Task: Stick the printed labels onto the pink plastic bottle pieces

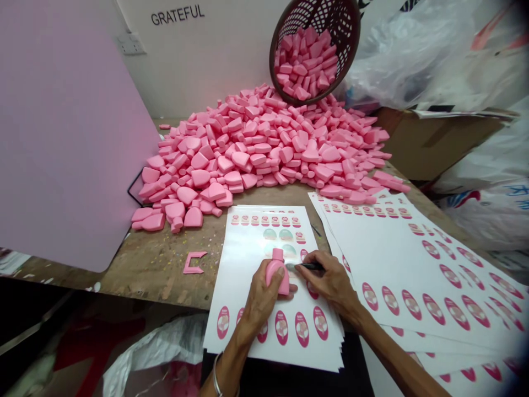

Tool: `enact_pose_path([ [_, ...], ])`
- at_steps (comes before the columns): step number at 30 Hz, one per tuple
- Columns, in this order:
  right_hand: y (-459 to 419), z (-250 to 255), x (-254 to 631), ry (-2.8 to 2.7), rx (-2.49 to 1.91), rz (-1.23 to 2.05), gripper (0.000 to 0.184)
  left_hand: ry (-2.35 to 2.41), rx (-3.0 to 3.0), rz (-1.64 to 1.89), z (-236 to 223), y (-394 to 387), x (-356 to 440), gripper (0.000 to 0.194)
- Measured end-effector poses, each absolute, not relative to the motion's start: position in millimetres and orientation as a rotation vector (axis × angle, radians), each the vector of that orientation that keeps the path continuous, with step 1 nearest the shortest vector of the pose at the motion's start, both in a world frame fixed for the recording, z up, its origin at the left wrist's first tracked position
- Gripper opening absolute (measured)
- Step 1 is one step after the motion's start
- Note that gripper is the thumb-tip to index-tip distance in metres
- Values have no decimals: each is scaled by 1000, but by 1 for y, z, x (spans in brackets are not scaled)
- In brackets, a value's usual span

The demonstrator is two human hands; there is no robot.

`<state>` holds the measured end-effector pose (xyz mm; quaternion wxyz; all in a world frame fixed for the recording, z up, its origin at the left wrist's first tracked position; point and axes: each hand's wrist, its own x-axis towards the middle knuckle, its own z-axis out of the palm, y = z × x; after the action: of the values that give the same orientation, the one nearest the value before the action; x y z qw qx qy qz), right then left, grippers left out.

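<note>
My left hand [261,292] is closed around a small pink plastic bottle [276,269], its neck pointing away from me. It holds the bottle just over a sheet of stickers [235,259], the top one of a stack. In my right hand [333,281] is a slim black tool [313,266], pinched between the fingers. The tool's pale, blurred tip lies at the sheet just right of the bottle, and its exact kind cannot be made out. Oval pink labels [281,329] run along the sheet's near edge, with small labels [264,221] along the far edge.
A large heap of pink bottles [256,149] covers the back of the wooden table [165,264]. More spill from a tipped brown basket [274,60]. Other sticker sheets [372,248] lie fanned at right. A pink C-shaped piece [193,263] lies left. A pale panel [74,132] stands at far left.
</note>
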<state>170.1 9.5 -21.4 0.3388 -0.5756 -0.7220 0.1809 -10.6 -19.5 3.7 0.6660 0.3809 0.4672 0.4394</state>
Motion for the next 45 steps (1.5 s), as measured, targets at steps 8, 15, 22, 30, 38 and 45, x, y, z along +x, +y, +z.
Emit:
enact_pose_path([
  [8, 4, 32, 162, -1533, -1525, 833, 30, 900, 505, 1085, 8, -21, -13, 54],
  [15, -3, 37, 135, -1653, -1405, 947, 26, 782, 432, 1055, 17, -24, -14, 60],
  [22, -6, 36, 133, -1693, -1377, 872, 24, 766, 412, 1037, 22, -25, -16, 57],
  [30, -6, 30, 133, -1718, -1330, 794, 19, 770, 412, 1035, 26, -25, -16, 56],
  [38, -5, 28, 134, -1796, -1248, 685, 19, 679, 509, 1052, 26, -28, -20, 28],
  [45, -8, 42, 140, -2116, -1538, -152, 31, 635, 595, 1043, 32, -29, -18, 29],
])
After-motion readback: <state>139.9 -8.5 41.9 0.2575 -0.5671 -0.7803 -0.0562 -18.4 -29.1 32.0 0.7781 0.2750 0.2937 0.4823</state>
